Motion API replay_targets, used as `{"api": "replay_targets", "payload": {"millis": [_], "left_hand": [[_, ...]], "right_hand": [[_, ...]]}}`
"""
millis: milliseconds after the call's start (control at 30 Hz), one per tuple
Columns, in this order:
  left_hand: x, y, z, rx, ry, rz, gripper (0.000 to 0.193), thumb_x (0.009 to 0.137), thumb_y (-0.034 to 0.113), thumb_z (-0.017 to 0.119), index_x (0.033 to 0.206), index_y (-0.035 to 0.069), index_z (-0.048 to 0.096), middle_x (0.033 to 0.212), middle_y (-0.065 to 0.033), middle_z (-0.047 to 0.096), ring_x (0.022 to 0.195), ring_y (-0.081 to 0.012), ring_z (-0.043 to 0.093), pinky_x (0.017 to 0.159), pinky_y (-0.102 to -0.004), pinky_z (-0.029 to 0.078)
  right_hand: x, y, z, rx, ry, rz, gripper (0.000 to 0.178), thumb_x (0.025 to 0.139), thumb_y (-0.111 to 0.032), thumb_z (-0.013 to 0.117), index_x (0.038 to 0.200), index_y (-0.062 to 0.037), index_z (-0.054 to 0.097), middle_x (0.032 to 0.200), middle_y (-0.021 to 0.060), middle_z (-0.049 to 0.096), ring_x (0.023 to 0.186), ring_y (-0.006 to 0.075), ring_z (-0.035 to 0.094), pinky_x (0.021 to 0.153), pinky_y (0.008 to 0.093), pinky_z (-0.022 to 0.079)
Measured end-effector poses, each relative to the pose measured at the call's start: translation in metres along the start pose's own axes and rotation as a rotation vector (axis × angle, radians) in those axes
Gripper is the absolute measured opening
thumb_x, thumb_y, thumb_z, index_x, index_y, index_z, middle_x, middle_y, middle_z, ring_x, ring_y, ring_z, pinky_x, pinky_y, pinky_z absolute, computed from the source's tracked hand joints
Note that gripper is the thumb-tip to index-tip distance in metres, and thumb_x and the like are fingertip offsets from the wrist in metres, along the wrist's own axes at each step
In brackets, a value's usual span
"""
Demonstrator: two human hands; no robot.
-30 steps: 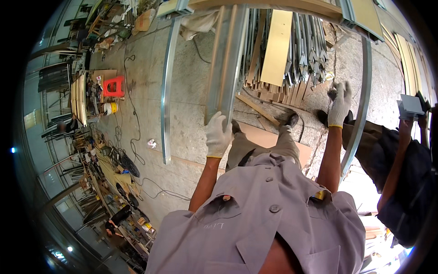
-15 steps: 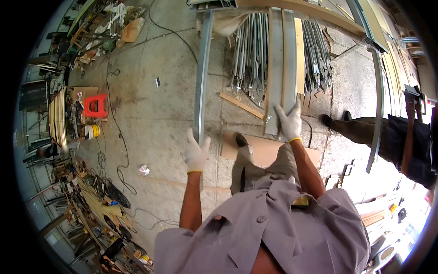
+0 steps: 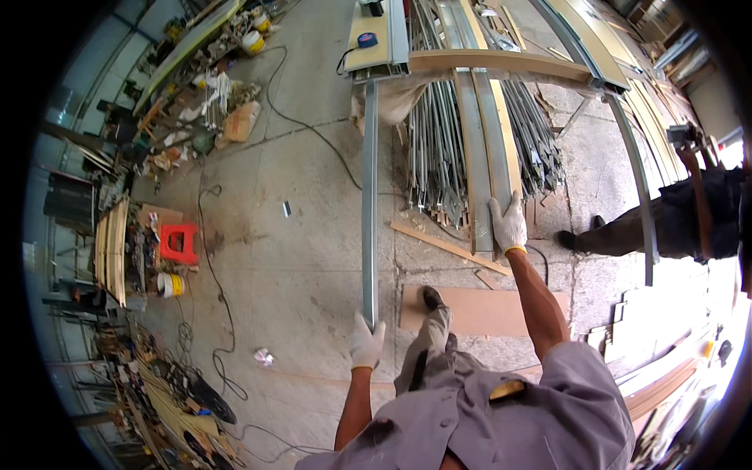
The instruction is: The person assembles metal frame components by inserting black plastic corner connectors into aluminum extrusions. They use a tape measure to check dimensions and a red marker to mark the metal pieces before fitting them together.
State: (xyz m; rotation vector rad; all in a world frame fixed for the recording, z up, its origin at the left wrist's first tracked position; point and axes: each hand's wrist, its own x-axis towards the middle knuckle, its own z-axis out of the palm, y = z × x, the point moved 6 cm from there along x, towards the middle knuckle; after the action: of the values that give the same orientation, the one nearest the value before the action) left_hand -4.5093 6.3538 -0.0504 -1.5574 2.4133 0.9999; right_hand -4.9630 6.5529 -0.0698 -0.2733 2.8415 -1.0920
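My left hand [image 3: 366,342], in a white work glove, is around the near end of a long grey metal bar [image 3: 370,204]. The bar runs away from me to the end of a raised frame. Stretched further forward, my gloved right hand [image 3: 510,224] grips the right edge of a long flat metal channel [image 3: 479,180] near its near end. Its thumb lies over the top, while the other fingers are partly hidden. Thin wood-coloured strips run along the channel. Bundles of grey metal rods [image 3: 435,149] lie lower down on both sides of it.
A wooden crossbeam [image 3: 501,61] spans the frame ahead, with a blue tape measure [image 3: 366,39] at its left. Another person [image 3: 666,211] stands at right beside a curved metal strip [image 3: 642,196]. Brown board [image 3: 486,310] lies by my feet. A red stool [image 3: 179,244] and cables are at left.
The view has tipped up, showing more of the frame ahead. My left hand has moved back along the bar to its near end. My right hand stays at the channel's edge.
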Motion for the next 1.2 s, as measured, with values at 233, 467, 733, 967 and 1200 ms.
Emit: {"api": "replay_targets", "payload": {"millis": [233,467,733,967,1200], "left_hand": [[-0.031,0.002,-0.02,-0.009,-0.248,-0.108,0.079,0.094,0.04,0.07,0.149,-0.006,0.037,0.123,-0.0368,0.065,0.113,-0.0506,0.066,0.097,-0.0523,0.05],[-0.021,-0.051,0.005,-0.201,-0.331,0.133,0.084,0.095,0.043,0.072,0.152,-0.008,0.036,0.139,-0.036,0.056,0.126,-0.0471,0.06,0.105,-0.0514,0.046],[0.004,-0.107,-0.055,-0.4,-0.57,0.415,0.079,0.105,0.052,0.059,0.154,-0.005,0.037,0.151,-0.033,0.049,0.139,-0.043,0.051,0.114,-0.0462,0.041],[0.134,-0.191,-0.167,-0.077,-0.478,0.43,0.065,0.105,0.052,0.057,0.14,-0.003,0.056,0.139,-0.0273,0.063,0.131,-0.0407,0.059,0.11,-0.0455,0.044],[0.222,-0.111,-0.175,-0.092,-0.441,0.494,0.062,0.104,0.049,0.06,0.14,-0.001,0.058,0.139,-0.0251,0.064,0.13,-0.0395,0.06,0.111,-0.0443,0.045]], "right_hand": [[-0.009,0.01,-0.002,0.011,0.043,0.013,0.083,0.1,-0.06,0.057,0.151,0.0041,0.042,0.133,0.0361,0.061,0.118,0.0512,0.064,0.098,0.0539,0.053],[-0.03,-0.002,-0.008,-0.122,0.133,0.167,0.081,0.098,-0.062,0.059,0.149,0.0002,0.048,0.121,0.0304,0.069,0.109,0.046,0.069,0.093,0.0539,0.055],[-0.109,-0.017,-0.011,-0.393,0.205,0.301,0.086,0.1,-0.064,0.051,0.16,-0.0057,0.036,0.152,0.0217,0.053,0.138,0.0399,0.051,0.115,0.0546,0.037],[-0.127,-0.021,-0.001,-0.451,0.101,0.529,0.086,0.1,-0.059,0.054,0.166,-0.0101,0.029,0.169,0.0211,0.032,0.153,0.0402,0.036,0.123,0.0531,0.03],[-0.122,-0.003,0.017,-0.36,0.227,0.567,0.083,0.102,-0.056,0.051,0.167,-0.0115,0.026,0.17,0.023,0.027,0.153,0.0431,0.033,0.124,0.0564,0.026]]}}
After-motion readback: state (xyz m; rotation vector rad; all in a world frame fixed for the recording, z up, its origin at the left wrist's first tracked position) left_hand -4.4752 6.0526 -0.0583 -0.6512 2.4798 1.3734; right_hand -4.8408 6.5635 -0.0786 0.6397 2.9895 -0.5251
